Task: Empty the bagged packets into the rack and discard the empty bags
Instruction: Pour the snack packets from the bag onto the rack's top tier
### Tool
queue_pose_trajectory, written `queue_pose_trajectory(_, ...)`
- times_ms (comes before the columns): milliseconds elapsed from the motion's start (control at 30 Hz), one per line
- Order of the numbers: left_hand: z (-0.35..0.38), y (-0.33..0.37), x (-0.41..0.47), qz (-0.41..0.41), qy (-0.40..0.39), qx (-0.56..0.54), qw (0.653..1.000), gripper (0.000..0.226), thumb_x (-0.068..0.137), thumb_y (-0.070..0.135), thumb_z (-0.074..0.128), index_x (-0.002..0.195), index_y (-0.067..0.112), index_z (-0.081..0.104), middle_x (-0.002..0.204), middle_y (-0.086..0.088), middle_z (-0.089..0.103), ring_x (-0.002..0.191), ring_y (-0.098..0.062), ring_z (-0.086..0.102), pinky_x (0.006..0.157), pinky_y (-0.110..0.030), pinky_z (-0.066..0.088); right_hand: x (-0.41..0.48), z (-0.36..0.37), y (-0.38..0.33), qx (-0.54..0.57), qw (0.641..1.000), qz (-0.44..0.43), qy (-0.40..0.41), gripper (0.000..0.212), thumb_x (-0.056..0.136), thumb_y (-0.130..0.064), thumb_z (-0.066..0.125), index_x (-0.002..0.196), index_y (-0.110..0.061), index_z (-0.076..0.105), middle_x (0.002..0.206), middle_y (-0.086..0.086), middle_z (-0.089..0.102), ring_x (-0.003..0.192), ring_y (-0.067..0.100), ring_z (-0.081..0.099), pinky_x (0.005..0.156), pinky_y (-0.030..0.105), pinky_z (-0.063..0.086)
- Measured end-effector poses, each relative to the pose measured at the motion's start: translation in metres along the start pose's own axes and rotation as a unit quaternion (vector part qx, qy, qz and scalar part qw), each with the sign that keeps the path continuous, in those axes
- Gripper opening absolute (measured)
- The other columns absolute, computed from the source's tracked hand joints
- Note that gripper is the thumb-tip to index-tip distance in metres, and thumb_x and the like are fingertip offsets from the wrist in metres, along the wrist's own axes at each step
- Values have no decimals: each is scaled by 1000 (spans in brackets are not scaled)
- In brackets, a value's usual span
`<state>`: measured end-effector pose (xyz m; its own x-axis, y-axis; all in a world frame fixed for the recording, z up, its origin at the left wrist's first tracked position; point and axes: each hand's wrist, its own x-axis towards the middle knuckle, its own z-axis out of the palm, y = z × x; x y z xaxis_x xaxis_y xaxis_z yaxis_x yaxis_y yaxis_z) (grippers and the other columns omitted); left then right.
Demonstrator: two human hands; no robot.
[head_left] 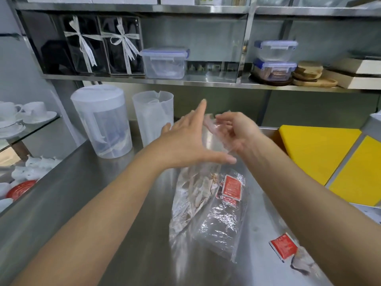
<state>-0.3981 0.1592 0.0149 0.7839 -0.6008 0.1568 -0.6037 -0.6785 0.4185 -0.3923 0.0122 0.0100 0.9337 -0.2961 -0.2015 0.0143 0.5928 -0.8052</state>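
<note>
A clear plastic bag (216,219) hangs over the steel counter (103,203), its top pinched in my right hand (233,133). Inside it sit a few red packets (231,189) near the upper right and pale wrappers along the left side. My left hand (189,139) is spread flat with fingers apart, just left of the bag's mouth and in front of its upper part; whether it touches the plastic is unclear. One loose red packet (283,247) lies on the counter at the lower right, beside a torn scrap of wrapper (301,265).
Two translucent jugs (103,122) (152,118) stand at the back of the counter. Yellow boards (317,149) lie to the right. White cups and saucers (31,114) fill a glass shelf on the left. Lidded tubs (165,62) and ribboned boxes (103,44) sit on the steel shelf above.
</note>
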Motion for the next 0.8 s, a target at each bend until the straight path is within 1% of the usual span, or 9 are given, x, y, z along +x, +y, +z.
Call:
queue_pose_trajectory(67,-2,11,7,7,45,18,999,120,60,63,68,143,33,-13,150,-10,31,134,-29,35,107,-51,31,-5,4,-8,-35,999,-6,-30,21,87,1,49,68,-7,46,46,5,50,39,11,47,55,24,54)
queue_pose_trajectory(133,-6,15,20,3,135,6,991,84,76,33,65,142,22,15,118,-12,59,103,-32,56,84,-43,46,-14,7,-13,-54,996,-7,-77,12,88,-1,49,76,-5,49,49,6,57,46,14,57,68,28,57)
queue_pose_trajectory(200,-13,16,31,-6,178,24,984,45,81,16,59,125,18,48,108,-9,65,95,-30,58,77,-38,47,-19,4,-17,-65,993,-25,-98,6,88,-1,48,86,0,53,69,15,66,60,20,68,67,30,60)
queue_pose_trajectory(267,-21,15,41,16,193,33,980,26,82,6,55,103,18,65,102,-7,69,94,-28,61,73,-34,48,-22,-6,-20,-117,988,-34,-90,8,88,-6,50,87,-4,58,78,12,68,61,17,68,60,26,58)
queue_pose_trajectory(500,-71,17,59,125,43,-118,984,25,80,-13,58,95,5,67,78,-5,70,59,2,64,54,-16,50,-10,-75,-15,-192,972,-131,32,10,72,-14,73,72,-14,63,55,-2,49,41,9,44,43,21,39)
queue_pose_trajectory(600,-93,22,58,159,24,-179,971,21,78,-12,61,90,5,66,73,1,71,67,-4,69,64,-21,56,-6,-98,-12,-234,963,-132,7,52,61,-18,79,108,-18,59,91,0,63,77,9,61,66,25,43)
queue_pose_trajectory(667,-106,24,59,169,37,-220,960,23,77,-12,62,86,10,65,69,5,74,72,-8,71,63,-20,57,-6,-109,-9,-266,955,-120,-56,77,59,-15,79,127,-29,47,119,-4,56,108,12,55,84,29,40)
queue_pose_trajectory(733,-114,23,60,165,71,-257,950,24,77,-12,62,84,11,65,70,2,74,71,-7,71,58,-14,53,-9,-111,-7,-269,948,-100,-140,69,64,-14,75,126,-33,50,126,-4,57,115,14,55,92,30,40)
queue_pose_trajectory(800,-117,19,62,144,106,-291,940,24,77,-12,62,83,11,65,74,-4,71,67,-6,71,55,-12,51,-14,-107,-3,-294,935,-111,-162,49,69,-10,73,115,-21,62,113,1,69,105,15,63,93,32,44)
